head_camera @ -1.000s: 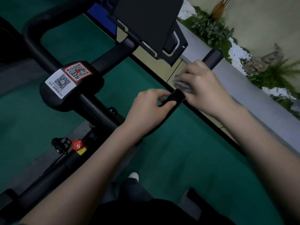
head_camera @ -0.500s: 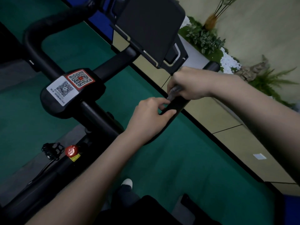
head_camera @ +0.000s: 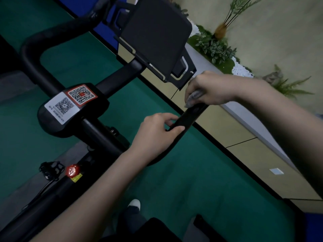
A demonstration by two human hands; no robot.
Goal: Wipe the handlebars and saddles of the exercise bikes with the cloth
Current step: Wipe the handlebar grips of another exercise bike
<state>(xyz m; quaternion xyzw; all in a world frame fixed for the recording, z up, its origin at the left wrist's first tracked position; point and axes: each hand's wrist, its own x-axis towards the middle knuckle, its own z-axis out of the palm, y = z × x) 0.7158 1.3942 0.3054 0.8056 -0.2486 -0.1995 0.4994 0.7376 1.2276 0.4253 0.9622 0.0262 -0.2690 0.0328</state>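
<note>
Toward two o'clock, your right hand [head_camera: 209, 89] clamps the crumpled grey cloth [head_camera: 194, 97] on the black padded handlebar [head_camera: 190, 116], left hand [head_camera: 155, 135] gripping below; a slack pinch could drop it.

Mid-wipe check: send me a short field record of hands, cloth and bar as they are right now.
left hand: grips the black curved handlebar arm near its bend
right hand: presses the crumpled grey cloth onto the same arm, further out
black centre housing: carries white QR sticker beside red QR sticker
red round knob: on the frame below, untouched
</note>
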